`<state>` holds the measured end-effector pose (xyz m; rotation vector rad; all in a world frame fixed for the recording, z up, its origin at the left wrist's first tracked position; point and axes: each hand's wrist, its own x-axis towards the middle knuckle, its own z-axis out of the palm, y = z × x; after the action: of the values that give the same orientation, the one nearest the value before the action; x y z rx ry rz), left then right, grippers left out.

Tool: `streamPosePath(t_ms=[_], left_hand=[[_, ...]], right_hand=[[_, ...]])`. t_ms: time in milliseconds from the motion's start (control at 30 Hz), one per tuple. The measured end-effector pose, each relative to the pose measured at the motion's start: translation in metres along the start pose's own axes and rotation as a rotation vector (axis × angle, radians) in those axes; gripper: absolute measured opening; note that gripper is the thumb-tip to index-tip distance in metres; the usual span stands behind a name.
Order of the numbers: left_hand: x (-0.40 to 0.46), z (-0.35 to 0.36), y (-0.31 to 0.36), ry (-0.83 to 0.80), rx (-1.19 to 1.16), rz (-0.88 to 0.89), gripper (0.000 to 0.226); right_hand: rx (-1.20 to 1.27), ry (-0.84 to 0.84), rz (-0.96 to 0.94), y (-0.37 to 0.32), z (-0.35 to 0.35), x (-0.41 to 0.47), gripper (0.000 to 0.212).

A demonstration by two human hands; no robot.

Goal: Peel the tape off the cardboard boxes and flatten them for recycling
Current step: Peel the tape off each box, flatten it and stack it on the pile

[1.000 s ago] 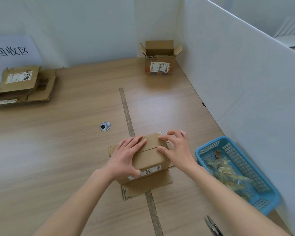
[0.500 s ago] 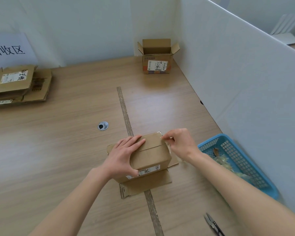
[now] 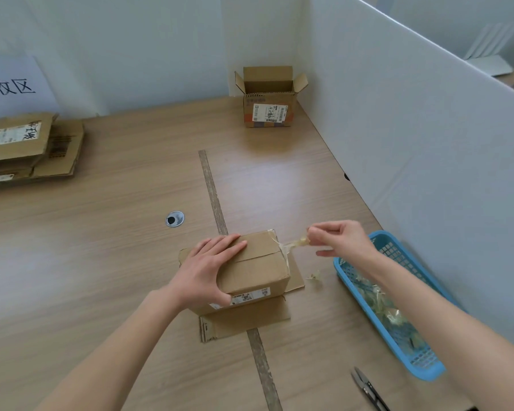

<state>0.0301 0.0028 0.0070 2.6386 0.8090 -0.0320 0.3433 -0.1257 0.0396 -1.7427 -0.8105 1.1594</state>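
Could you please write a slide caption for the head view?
Left hand steadies the box while the right hand peels tape off it.

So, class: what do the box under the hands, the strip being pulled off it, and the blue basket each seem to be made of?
Box: brown corrugated cardboard, matte; fluted edges show on its flaps.
Strip, pinched by the right hand: thin clear plastic tape, glossy and slightly yellowish; it stretches and crinkles.
Basket: probably moulded plastic, uniform bright blue with a regular grid of holes.
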Motion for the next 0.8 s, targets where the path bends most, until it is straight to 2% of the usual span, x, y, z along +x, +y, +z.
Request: streamPosePath(t_ms=[67,133,233,333,467,533,600,700,767,800], left_hand=[[-0.002,0.0,-0.001,-0.002,0.0,-0.006,0.117],[-0.004,-0.001,-0.002,-0.007,-0.002,-0.025,0.117],[-0.002,-0.003,0.001,-0.02,0.022,-0.038,0.118],[-0.002,-0.003,0.004,-0.038,0.013,-0.035,0.119],[-0.004,-0.001,0.003,-0.01,0.022,-0.039,0.119],[-0.004,0.001,0.003,-0.003,0.017,-0.036,0.12],[-0.005,0.002,0.001,0.001,0.007,-0.03,0.12],[-0.005,0.002,0.0,0.02,0.008,-0.016,0.118],[-0.006,0.002,0.002,0.03,0.005,-0.014,0.117],[-0.007,0.002,0.002,0.036,-0.002,-0.014,0.117]], right_hand=[[-0.039,0.14,-0.044,-0.012,-0.013,0.002,0.015],[-0.244,0.285,-0.12,-0.021,-0.03,0.001,0.011],[-0.582,0.243,-0.233,-0.028,-0.028,-0.01,0.024],[-0.735,0.326,-0.322,-0.034,-0.012,-0.017,0.038],[-0.708,0.077,-0.223,-0.028,0.037,-0.024,0.068],[-0.718,0.08,-0.147,-0.018,0.067,-0.027,0.073],[-0.691,0.163,-0.116,-0.011,0.084,-0.029,0.062],[-0.701,0.279,-0.174,-0.004,0.095,-0.038,0.032],[-0.839,0.282,-0.248,-0.005,0.099,-0.04,0.022],[-0.925,0.263,-0.273,-0.007,0.099,-0.039,0.025]])
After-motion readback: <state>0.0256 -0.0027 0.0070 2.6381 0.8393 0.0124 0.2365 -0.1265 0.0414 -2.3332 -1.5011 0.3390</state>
